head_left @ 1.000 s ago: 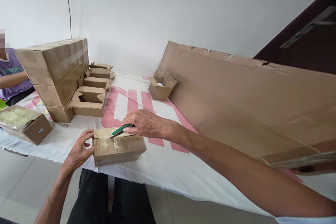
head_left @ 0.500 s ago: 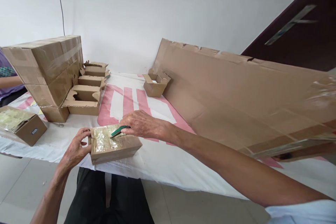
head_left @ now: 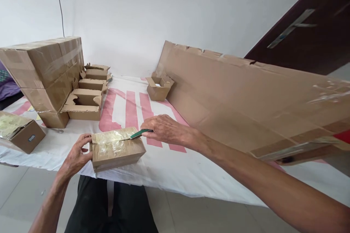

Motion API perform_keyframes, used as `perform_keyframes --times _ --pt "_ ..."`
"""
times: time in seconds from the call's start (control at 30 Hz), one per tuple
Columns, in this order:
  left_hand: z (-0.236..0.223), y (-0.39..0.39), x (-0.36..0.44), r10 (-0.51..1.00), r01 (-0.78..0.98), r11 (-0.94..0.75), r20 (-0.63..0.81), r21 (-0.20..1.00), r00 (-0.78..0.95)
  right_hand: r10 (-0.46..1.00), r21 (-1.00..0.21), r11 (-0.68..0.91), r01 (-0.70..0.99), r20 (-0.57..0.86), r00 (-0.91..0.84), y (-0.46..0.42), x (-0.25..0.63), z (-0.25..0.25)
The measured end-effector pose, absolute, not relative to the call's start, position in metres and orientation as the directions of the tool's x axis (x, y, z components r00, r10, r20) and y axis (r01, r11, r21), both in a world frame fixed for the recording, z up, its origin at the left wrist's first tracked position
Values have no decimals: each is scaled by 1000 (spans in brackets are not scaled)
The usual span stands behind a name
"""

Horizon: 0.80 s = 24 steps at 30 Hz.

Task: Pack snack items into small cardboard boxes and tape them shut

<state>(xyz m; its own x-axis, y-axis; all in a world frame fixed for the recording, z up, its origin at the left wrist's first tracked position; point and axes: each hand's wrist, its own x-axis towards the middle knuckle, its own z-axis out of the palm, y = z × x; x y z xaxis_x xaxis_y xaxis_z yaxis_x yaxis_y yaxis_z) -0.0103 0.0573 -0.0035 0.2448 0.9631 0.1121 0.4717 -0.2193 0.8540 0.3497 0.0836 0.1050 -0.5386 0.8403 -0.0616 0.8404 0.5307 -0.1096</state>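
One right hand (head_left: 165, 129) clamps a ridged green cutter (head_left: 140, 133), the left hand (head_left: 77, 156) an oblong, glossy-taped brown cardboard box (head_left: 119, 154), on a white-clothed tabletop (head_left: 180, 169) by a pale wall (head_left: 191, 7).

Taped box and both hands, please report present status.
Left hand on taped box, at its left end. Right hand holding green cutter, blade at box's top tape. Open boxes farther back, apart from both hands.

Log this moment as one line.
left hand: against left end of taped box; right hand: holding green-handled cutter, blade at top seam; beyond: open boxes
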Motion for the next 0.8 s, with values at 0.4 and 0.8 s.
perform_keyframes --times 0.4,0.8 --pt "-1 57 -9 955 461 -217 91 860 281 954 -576 196 793 299 -18 48 440 -18" --pt "-3 58 -18 944 495 -235 77 836 320 961 -535 79 841 264 77 13 410 -123"
